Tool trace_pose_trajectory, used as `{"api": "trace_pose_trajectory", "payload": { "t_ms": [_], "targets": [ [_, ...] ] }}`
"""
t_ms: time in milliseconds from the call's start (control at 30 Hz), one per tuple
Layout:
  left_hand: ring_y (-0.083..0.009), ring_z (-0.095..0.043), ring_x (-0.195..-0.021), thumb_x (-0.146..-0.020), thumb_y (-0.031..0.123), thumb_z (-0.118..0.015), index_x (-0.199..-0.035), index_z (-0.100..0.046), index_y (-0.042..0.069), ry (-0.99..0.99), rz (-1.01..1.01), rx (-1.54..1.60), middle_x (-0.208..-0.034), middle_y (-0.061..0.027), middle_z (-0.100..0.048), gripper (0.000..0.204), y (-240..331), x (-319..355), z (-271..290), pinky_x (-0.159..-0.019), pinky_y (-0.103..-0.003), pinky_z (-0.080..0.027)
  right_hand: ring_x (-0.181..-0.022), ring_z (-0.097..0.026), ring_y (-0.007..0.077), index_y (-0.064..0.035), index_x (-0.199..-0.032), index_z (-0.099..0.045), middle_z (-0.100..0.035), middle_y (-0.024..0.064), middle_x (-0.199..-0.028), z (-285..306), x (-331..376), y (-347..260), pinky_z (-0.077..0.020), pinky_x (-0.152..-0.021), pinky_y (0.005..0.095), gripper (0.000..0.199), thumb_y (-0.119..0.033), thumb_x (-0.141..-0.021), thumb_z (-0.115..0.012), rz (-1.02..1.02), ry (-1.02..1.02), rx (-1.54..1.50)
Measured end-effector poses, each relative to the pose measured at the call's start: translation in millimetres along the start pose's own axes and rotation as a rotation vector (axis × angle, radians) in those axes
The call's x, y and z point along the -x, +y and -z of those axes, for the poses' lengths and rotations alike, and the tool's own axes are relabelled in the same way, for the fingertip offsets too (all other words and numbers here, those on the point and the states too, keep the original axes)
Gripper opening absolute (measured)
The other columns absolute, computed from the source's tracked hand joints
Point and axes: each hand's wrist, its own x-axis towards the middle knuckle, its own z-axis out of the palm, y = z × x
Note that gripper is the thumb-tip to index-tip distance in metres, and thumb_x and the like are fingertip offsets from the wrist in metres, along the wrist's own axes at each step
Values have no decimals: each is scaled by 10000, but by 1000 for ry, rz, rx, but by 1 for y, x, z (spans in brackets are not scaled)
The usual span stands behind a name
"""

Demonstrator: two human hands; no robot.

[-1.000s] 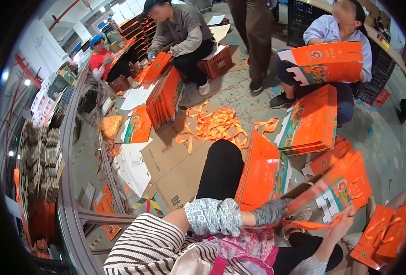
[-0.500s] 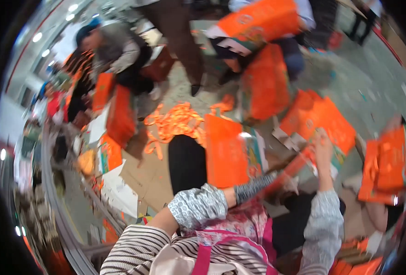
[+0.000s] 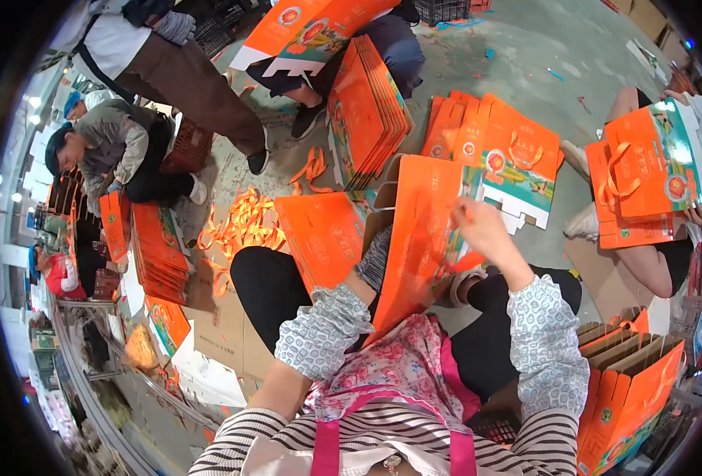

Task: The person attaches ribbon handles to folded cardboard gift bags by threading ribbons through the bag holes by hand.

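Carton in the lap: a flat orange carton (image 3: 418, 222) is tilted upright between the knees, partly opened at its far edge; no finished handle loop shows on its face, so it looks partway done.
Left hand: the left hand (image 3: 378, 252), in a grey glove or cuff, reaches in behind the carton's front panel; its fingers are hidden, so I cannot tell what they grasp.
Right hand: the right hand (image 3: 479, 228), blurred, is raised at the carton's right side with fingers bent together; I cannot tell whether they grip anything.
Ribbon at the carton: a short orange ribbon (image 3: 468, 262) shows just below the right hand, apparently not yet formed into a handle.
Bare cartons: the leaning carton (image 3: 315, 238) by the left knee shows no loop, so probably remains to be done.
Looped cartons: the pile (image 3: 497, 135) to the far right shows one ribbon loop; cartons (image 3: 640, 178) held by a person at the right have loops and look finished.
Loose ribbon: a tangled heap (image 3: 252, 222) lies far left, seemingly unused.
Carton printing: pale lettering and round red emblems, mostly too small to read.
Cardboard printing: faint dark marks on the brown sheet (image 3: 228, 317), illegible.
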Motion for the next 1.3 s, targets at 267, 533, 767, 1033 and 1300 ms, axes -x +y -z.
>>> {"api": "trace_pose_trajectory", "payload": {
  "t_ms": [267,533,767,1033,1300],
  "targets": [
    [-203,-517,-1061,-945,201,-357,-1242,-423,0,19,315,1114,-1196,-125,-512,365,-60,13,7,-908,-304,-432,-688,-577,379,-64,-842,-554,-588,188,-690,-31,7,-5,-439,-600,487,149,-196,-819,-489,36,-109,157],
    [-168,-568,-929,-895,118,-465,-1137,-526,26,82,313,927,-1058,-86,-588,266,-37,11,4,-798,-277,-471,-650,-573,379,-62,-812,-529,-588,178,-691,-32,6,-13,-443,-577,479,91,-147,-794,-500,100,-48,177],
    [-137,-572,-887,-898,127,-469,-1112,-541,20,120,438,1215,-1013,-74,-602,250,-27,9,5,-772,-252,-473,-636,-575,373,-38,-784,-509,-588,169,-688,-42,11,-22,-452,-559,469,64,-95,-753,-506,136,11,243],
    [-134,-567,-864,-877,126,-500,-1074,-563,21,191,411,848,-984,-67,-606,231,-21,9,3,-742,-258,-470,-567,-578,333,-26,-736,-483,-561,168,-639,-49,6,-14,-460,-498,418,90,-78,-690,-540,229,9,235],
    [-150,-577,-878,-922,169,-438,-1138,-521,28,81,424,627,-1029,-63,-592,271,-25,9,8,-773,-266,-486,-592,-581,340,-20,-727,-463,-558,167,-648,-45,10,-23,-460,-514,411,109,-69,-672,-543,310,-44,469]
  ]
}}
